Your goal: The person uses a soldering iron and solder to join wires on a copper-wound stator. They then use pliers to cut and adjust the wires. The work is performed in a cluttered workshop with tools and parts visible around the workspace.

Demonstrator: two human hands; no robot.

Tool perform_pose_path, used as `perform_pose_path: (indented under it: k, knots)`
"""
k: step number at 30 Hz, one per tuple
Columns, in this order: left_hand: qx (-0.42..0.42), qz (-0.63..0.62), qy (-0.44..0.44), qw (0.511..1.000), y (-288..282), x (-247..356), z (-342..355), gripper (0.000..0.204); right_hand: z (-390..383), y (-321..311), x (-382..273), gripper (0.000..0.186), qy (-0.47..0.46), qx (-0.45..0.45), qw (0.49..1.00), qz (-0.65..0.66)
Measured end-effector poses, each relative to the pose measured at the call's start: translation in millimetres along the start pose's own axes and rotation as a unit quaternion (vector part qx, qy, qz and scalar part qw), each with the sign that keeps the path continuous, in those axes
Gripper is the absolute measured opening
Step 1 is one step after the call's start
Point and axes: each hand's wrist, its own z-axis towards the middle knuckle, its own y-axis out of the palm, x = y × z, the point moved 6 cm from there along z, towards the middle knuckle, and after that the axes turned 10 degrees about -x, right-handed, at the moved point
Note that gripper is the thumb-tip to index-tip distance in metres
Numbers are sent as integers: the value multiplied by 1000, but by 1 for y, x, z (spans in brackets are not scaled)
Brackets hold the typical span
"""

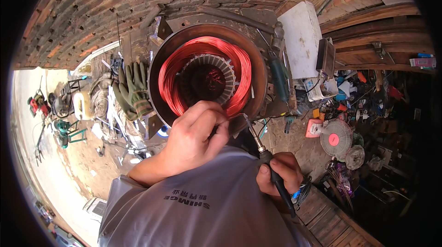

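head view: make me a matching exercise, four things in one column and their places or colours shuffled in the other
1. wire coil
2. soldering iron
3. gloves
4. fan

A. dark green, just left of the metal casing
B. round, with a pinkish-red hub
C. held in the right hand
D. bright red, inside the metal casing

Right pairs: 1-D, 2-C, 3-A, 4-B

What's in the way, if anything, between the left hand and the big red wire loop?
Nothing that I can see. The left hand is right at the near edge of the red wire loop. The soldering iron in the right hand points in from the right, beside those fingers, not between.
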Motion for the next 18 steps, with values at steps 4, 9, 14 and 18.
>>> perform_pose_path:
  k: [4, 9, 14, 18]
  knots:
    - [-7, 7, -7, 1000, 1, 0, 0, 11, 0, 0, -1, 33, -2, 2, 1000, -3]
    - [-9, 5, -12, 1000, 1, 0, 0, 11, 2, 1, -3, 32, 3, 3, 1000, -7]
    - [-8, 6, -11, 1000, 0, 0, 0, 11, 1, 0, -2, 33, 0, -2, 1000, -8]
    - [-6, 6, -4, 1000, 1, 0, 0, 11, 1, 0, -3, 33, 2, 4, 1000, -10]
